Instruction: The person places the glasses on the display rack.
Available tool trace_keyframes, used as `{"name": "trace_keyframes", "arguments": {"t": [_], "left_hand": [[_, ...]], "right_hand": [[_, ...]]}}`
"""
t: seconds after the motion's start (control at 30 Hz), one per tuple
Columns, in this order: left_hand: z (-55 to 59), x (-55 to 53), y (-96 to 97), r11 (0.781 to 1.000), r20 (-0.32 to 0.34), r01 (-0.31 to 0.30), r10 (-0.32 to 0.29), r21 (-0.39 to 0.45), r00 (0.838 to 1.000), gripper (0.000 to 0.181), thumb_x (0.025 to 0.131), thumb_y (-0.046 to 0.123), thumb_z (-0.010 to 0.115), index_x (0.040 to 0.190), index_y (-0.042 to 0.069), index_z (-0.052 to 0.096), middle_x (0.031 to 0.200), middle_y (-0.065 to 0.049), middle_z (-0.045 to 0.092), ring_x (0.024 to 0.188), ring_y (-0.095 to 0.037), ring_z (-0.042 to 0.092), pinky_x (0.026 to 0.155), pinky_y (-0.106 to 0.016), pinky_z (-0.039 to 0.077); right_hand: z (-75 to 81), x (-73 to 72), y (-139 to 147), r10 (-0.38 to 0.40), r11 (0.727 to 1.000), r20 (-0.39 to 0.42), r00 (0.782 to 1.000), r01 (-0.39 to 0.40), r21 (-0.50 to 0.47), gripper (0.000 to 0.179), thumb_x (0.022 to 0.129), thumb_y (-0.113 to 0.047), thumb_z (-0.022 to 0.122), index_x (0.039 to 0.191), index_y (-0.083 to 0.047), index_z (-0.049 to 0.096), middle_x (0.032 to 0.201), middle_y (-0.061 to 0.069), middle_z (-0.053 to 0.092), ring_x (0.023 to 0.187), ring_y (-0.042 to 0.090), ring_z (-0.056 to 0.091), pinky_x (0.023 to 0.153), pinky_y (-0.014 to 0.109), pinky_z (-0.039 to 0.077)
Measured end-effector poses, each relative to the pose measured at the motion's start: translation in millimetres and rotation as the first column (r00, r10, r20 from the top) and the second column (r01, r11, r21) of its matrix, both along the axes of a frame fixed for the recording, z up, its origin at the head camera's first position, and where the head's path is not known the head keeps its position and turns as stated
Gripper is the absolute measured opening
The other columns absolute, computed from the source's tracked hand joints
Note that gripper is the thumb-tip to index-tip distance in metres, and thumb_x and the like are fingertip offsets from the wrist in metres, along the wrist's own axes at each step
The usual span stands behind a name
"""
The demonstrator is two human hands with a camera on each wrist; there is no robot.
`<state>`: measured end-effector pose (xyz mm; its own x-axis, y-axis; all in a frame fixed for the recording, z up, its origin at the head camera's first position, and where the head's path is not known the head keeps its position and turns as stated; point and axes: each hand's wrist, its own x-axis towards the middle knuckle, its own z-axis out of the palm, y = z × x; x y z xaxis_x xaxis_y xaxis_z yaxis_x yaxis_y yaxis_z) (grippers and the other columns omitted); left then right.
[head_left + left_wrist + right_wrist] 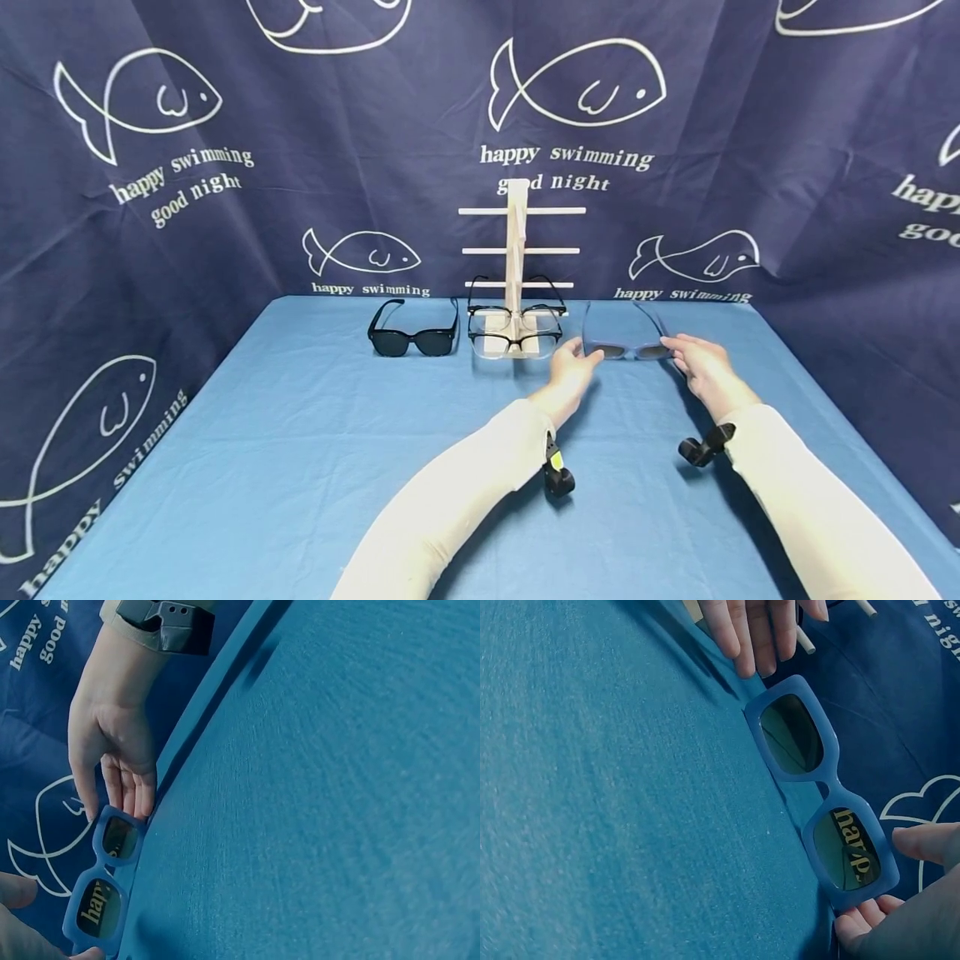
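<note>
A pair of blue-framed sunglasses (pixel 632 351) with dark lenses is at the right of the display stand, temples extended toward the back. My left hand (pixel 572 375) is at their left end, thumb apart from the fingers; in the right wrist view its fingers (pixel 742 634) look straight, by the frame's upper corner. At the other end is my right hand (pixel 701 367), its fingertips touching the frame. The right wrist view shows that thumb (pixel 926 844) beside the frame's edge and the fingers at its outer end. No firm grip shows on either side.
A pale wooden stand (pixel 516 242) with several crossbars stands at the back middle. Two pairs of black-topped clear glasses (pixel 515 342) are at its lower part. Black sunglasses (pixel 412 342) lie left of it. Behind the blue-covered table (pixel 300 467) hangs a dark blue fish-print curtain (pixel 420 142).
</note>
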<state>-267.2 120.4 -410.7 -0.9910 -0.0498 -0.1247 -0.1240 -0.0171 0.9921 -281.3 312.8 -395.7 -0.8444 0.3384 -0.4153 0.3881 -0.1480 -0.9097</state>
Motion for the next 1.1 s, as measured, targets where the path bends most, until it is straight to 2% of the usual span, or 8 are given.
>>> {"name": "trace_keyframes", "arguments": {"t": [0.1,0.2,0.33,0.47,0.63,0.87,1.0,1.1], "left_hand": [[-2.1,-1.7,0.4,1.000,0.010,0.012,-0.012,0.018,1.000,0.052,0.089,0.010,0.069,0.135,-0.005,0.051,0.138,-0.020,0.054,0.129,-0.033,0.051,0.109,-0.037,0.046],[-3.3,-2.8,1.2,0.999,0.020,0.027,-0.027,0.042,0.999,0.051,0.090,0.009,0.067,0.136,-0.006,0.050,0.139,-0.020,0.053,0.131,-0.033,0.049,0.112,-0.037,0.043],[-4.9,-3.5,3.0,0.997,0.032,0.042,-0.044,0.062,0.998,0.050,0.091,0.008,0.064,0.136,-0.007,0.049,0.139,-0.020,0.053,0.132,-0.032,0.048,0.113,-0.037,0.041],[-8.1,-6.2,5.0,0.998,0.037,0.037,-0.039,0.057,0.999,0.049,0.091,0.007,0.064,0.135,-0.008,0.050,0.138,-0.021,0.054,0.131,-0.033,0.049,0.112,-0.038,0.042],[-11.1,-10.8,5.3,0.998,0.048,0.038,-0.040,0.048,0.998,0.050,0.091,0.009,0.065,0.136,-0.007,0.050,0.139,-0.020,0.053,0.132,-0.032,0.048,0.113,-0.037,0.042],[-12.3,-12.5,5.8,0.997,0.066,0.036,-0.041,0.065,0.997,0.052,0.090,0.010,0.067,0.136,-0.006,0.049,0.139,-0.020,0.053,0.132,-0.031,0.048,0.113,-0.037,0.042],[-11.5,-11.6,5.9,0.998,0.083,0.029,-0.035,0.064,0.996,0.051,0.090,0.011,0.067,0.135,-0.006,0.051,0.136,-0.019,0.056,0.130,-0.029,0.050,0.112,-0.036,0.043],[-10.2,-11.1,5.5,0.997,0.100,0.026,-0.032,0.067,0.995,0.049,0.091,0.013,0.067,0.133,-0.006,0.053,0.135,-0.019,0.058,0.129,-0.027,0.052,0.111,-0.036,0.043]], "right_hand": [[-0.1,0.3,0.0,0.026,1.000,0.005,1.000,-0.026,0.017,0.070,0.092,-0.016,0.061,0.153,-0.009,0.025,0.157,0.010,0.027,0.141,0.017,0.033,0.105,0.013,0.040],[0.4,0.0,0.1,0.043,0.998,0.001,0.999,-0.043,0.038,0.069,0.093,-0.015,0.058,0.153,-0.007,0.024,0.159,0.013,0.022,0.142,0.021,0.031,0.101,0.013,0.043],[-0.8,-0.4,1.6,0.036,0.998,-0.016,0.999,-0.035,0.045,0.068,0.092,-0.010,0.059,0.151,-0.002,0.026,0.157,0.015,0.027,0.119,0.016,0.055,0.098,0.014,0.047],[-3.0,-1.5,3.7,0.039,0.999,-0.034,0.999,-0.037,0.037,0.067,0.092,-0.007,0.059,0.150,0.002,0.026,0.156,0.017,0.027,0.100,0.009,0.060,0.099,0.016,0.048],[-3.1,-3.9,4.7,0.063,0.997,-0.031,0.998,-0.062,0.041,0.066,0.094,-0.008,0.056,0.150,0.001,0.023,0.158,0.016,0.021,0.138,0.025,0.038,0.108,0.021,0.040],[-4.4,-4.9,9.6,0.124,0.991,-0.027,0.992,-0.122,0.048,0.068,0.096,-0.011,0.055,0.151,0.002,0.018,0.160,0.016,0.015,0.145,0.030,0.022,0.114,0.025,0.032],[-4.4,-2.9,12.8,0.156,0.987,-0.048,0.987,-0.154,0.036,0.069,0.095,-0.010,0.057,0.151,0.005,0.018,0.157,0.021,0.022,0.136,0.027,0.038,0.112,0.024,0.035],[-4.3,-0.4,17.4,0.188,0.982,-0.077,0.979,-0.187,0.021,0.068,0.094,-0.007,0.059,0.149,0.009,0.022,0.129,0.019,0.051,0.107,0.013,0.059,0.111,0.026,0.039]]}}
